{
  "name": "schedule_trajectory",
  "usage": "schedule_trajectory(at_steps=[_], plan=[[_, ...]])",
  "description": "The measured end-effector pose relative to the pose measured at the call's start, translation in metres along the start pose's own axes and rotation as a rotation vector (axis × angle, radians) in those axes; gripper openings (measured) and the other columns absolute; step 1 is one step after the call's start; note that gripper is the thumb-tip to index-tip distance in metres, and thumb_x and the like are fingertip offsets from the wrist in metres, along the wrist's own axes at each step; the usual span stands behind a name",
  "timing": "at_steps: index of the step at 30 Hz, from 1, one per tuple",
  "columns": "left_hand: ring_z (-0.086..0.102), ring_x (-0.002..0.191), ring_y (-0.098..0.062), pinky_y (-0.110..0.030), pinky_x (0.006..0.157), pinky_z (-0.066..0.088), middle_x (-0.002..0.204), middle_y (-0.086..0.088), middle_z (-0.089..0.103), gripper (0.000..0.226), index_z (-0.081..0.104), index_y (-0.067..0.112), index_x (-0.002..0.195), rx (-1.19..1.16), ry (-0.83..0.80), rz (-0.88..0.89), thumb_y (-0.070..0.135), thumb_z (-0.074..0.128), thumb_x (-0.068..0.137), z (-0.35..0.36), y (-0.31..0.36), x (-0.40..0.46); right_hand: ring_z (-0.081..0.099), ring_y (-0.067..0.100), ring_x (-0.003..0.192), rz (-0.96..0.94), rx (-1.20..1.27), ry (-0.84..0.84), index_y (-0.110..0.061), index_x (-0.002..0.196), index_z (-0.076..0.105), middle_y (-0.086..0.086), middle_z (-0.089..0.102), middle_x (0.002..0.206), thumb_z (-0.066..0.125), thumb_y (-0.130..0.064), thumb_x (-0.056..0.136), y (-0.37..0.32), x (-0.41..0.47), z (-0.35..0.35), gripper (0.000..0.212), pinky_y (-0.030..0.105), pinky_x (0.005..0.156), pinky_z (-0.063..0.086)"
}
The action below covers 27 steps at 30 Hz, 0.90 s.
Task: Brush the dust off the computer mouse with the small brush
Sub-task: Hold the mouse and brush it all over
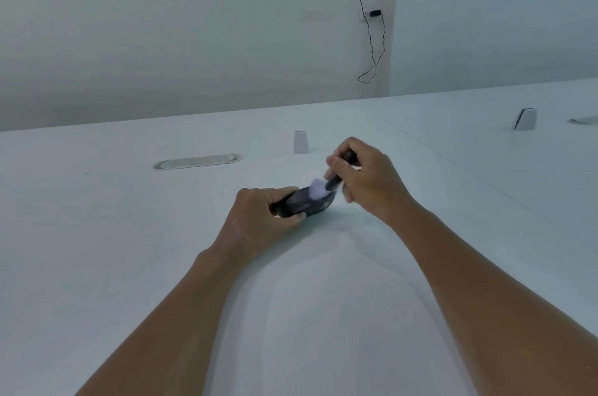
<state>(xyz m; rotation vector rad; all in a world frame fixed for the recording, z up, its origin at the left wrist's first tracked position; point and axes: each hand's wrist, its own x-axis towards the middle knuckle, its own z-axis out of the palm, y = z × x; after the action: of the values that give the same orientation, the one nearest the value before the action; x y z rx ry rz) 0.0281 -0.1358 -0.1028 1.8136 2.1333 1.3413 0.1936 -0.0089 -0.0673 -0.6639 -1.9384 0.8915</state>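
A dark grey computer mouse (pixel 307 203) lies on the white table (pixel 129 250) at mid-frame. My left hand (pixel 259 217) grips its near left end, thumb and fingers on either side. My right hand (pixel 365 175) holds a small brush (pixel 333 182) with a black handle, tilted down to the left. Its pale bristles (pixel 317 187) touch the top of the mouse and look blurred.
An oval cable grommet (pixel 197 162) is set in the table behind my left hand. A small white wedge-shaped block (pixel 301 142) stands beyond the mouse, another (pixel 526 118) at the far right. Black cables (pixel 372 39) hang on the wall.
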Motion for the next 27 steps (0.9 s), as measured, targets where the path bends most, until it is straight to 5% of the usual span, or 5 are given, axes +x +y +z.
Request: schedule_trajectory(at_steps=[4, 7, 10, 19, 27], plan=[[0.061, 0.066, -0.012, -0.039, 0.075, 0.056, 0.081, -0.004, 0.077, 0.034, 0.068, 0.045, 0.099, 0.001, 0.012, -0.010, 0.019, 0.078, 0.078, 0.003, -0.003, 0.001, 0.062, 0.003, 0.051, -0.066, -0.077, 0.090, -0.007, 0.084, 0.062, 0.005, 0.075, 0.074, 0.068, -0.015, 0.095, 0.000, 0.001, -0.005, 0.015, 0.013, 0.053, 0.045], [0.048, 0.057, -0.010, -0.034, 0.061, 0.050, 0.063, 0.001, 0.068, 0.008, 0.075, 0.025, 0.080, 0.016, 0.017, -0.024, 0.023, 0.082, 0.075, 0.004, -0.005, 0.004, 0.070, 0.016, 0.056, -0.177, 0.011, -0.078, -0.007, 0.085, 0.067, 0.007, 0.073, 0.074, 0.073, -0.012, 0.091, -0.020, -0.011, 0.015, 0.010, 0.023, 0.051, 0.051], [0.038, 0.054, -0.007, -0.021, 0.056, 0.038, 0.057, -0.011, 0.058, 0.028, 0.061, 0.020, 0.060, 0.010, 0.031, -0.056, 0.021, 0.084, 0.075, 0.004, -0.006, 0.005, 0.067, 0.019, 0.061, -0.250, -0.039, -0.238, -0.009, 0.085, 0.069, 0.006, 0.070, 0.071, 0.074, -0.012, 0.091, -0.030, -0.022, 0.033, 0.008, 0.029, 0.058, 0.053], [0.074, 0.082, -0.024, -0.041, 0.078, 0.059, 0.081, 0.003, 0.079, 0.024, 0.080, 0.029, 0.097, -0.026, -0.005, -0.040, 0.021, 0.079, 0.075, 0.001, 0.001, 0.000, 0.068, 0.008, 0.055, -0.141, -0.225, -0.006, -0.013, 0.080, 0.058, 0.001, 0.072, 0.067, 0.067, -0.016, 0.095, -0.008, -0.004, -0.002, 0.017, 0.028, 0.060, 0.054], [0.050, 0.061, -0.008, -0.031, 0.061, 0.050, 0.072, -0.006, 0.073, 0.018, 0.078, 0.017, 0.087, -0.008, 0.014, -0.025, 0.028, 0.084, 0.074, 0.005, -0.005, 0.004, 0.069, 0.014, 0.051, -0.194, -0.060, -0.153, -0.007, 0.081, 0.063, 0.001, 0.073, 0.064, 0.068, -0.016, 0.096, -0.022, -0.010, 0.011, 0.019, 0.027, 0.054, 0.056]])
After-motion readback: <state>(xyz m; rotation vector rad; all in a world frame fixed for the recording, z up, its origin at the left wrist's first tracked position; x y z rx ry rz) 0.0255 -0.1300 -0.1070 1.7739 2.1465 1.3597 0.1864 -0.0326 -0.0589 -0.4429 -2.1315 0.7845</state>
